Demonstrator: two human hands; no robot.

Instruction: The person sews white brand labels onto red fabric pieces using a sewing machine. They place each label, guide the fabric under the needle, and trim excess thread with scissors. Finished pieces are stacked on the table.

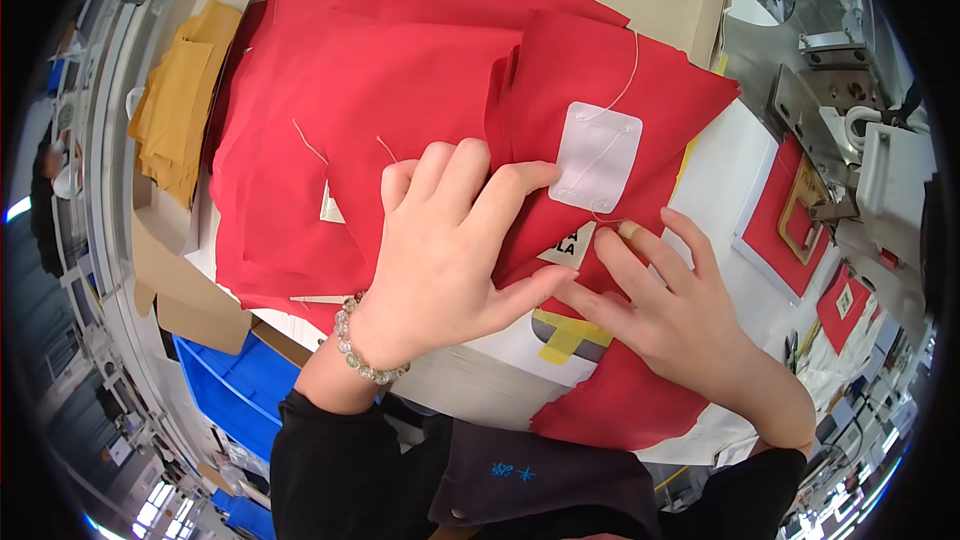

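Head view: beside the white rectangular patch (596,162), left hand (435,245) is spread, right hand (675,325) unclear in grip; snagged thread (635,60) could pucker it.

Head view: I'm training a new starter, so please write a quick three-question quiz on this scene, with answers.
1. True or false: the bead bracelet circles the wrist of the left hand.
2. What colour is the plastic container at lower left? A) yellow B) blue C) green
3. Fill in: the white rounded patch lies on ___ fabric.

Key: 1 true; 2 B; 3 red.
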